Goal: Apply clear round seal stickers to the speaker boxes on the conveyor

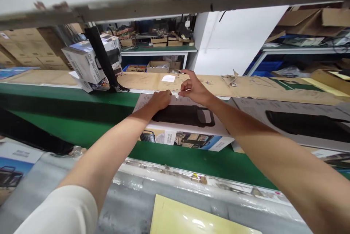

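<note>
Past a white sleeve (65, 208), resting curled left hand (162, 100) on printed box (183, 115) lying on green surface (169, 157); poising half-unfurled right hand (195, 90) at box's far edge, leaving either hand's grasp impossible to tell.

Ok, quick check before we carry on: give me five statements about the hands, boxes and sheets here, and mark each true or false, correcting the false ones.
1. The left hand is at the far part of the middle box. True.
2. The right hand is clenched in a full fist. False: its index finger is stretched out.
3. The white paper lies on the cardboard. True.
4. The yellow sheet lies on the green surface. False: it is on the grey surface, nearer the camera.
5. The right box is beside the middle box. True.
</note>
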### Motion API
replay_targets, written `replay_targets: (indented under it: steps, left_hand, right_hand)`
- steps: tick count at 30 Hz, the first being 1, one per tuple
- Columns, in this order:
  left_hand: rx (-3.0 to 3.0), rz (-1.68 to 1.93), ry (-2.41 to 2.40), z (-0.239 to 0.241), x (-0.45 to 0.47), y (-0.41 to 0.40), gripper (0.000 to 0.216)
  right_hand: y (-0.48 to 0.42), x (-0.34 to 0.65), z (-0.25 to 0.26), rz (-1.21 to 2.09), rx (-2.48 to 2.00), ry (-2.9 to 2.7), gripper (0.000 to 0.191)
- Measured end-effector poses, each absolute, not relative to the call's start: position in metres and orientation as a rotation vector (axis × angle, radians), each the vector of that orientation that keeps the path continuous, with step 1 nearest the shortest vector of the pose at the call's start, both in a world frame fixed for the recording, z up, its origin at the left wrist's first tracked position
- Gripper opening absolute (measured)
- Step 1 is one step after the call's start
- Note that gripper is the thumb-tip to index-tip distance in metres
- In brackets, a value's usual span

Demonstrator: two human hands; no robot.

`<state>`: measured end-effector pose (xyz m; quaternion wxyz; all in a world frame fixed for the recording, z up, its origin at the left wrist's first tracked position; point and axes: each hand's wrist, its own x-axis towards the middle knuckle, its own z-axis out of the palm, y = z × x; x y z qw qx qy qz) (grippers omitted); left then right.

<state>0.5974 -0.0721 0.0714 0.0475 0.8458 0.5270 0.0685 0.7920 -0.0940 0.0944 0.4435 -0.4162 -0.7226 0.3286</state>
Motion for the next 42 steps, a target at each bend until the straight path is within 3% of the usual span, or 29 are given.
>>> replay_targets:
  steps: [11,19,24,30,32,37,42]
  left_hand:
    - [2.55,0.187,1.644,0.073,0.592,-0.07,0.039]
    - [2.489,0.227,1.679,0.076,0.589,-0.073,0.036]
    - [2.482,0.217,1.691,0.082,0.584,-0.078,0.039]
    - [2.598,0.136,1.514,0.089,0.579,-0.08,0.049]
    - [2.608,0.101,1.506,0.09,0.577,-0.077,0.053]
    - [2.616,0.035,1.524,0.089,0.541,-0.063,0.054]
    - [2.648,-0.112,1.666,0.104,0.519,-0.057,0.051]
  right_hand:
    - [-0.046,0.778,0.073,0.722,-1.305,-1.87,0.102]
    - [-0.077,0.778,0.064,0.484,-1.093,-1.906,0.081]
    - [-0.077,0.763,0.064,0.426,-1.234,-2.033,0.085]
    - [-0.086,0.805,0.071,0.442,-1.396,-1.771,0.088]
    - [-0.109,0.834,0.073,0.377,-1.379,-1.675,0.077]
    - [-0.178,0.881,0.097,0.336,-1.367,-1.612,0.024]
    - [-0.206,0.871,0.121,0.924,-1.288,-1.649,0.029]
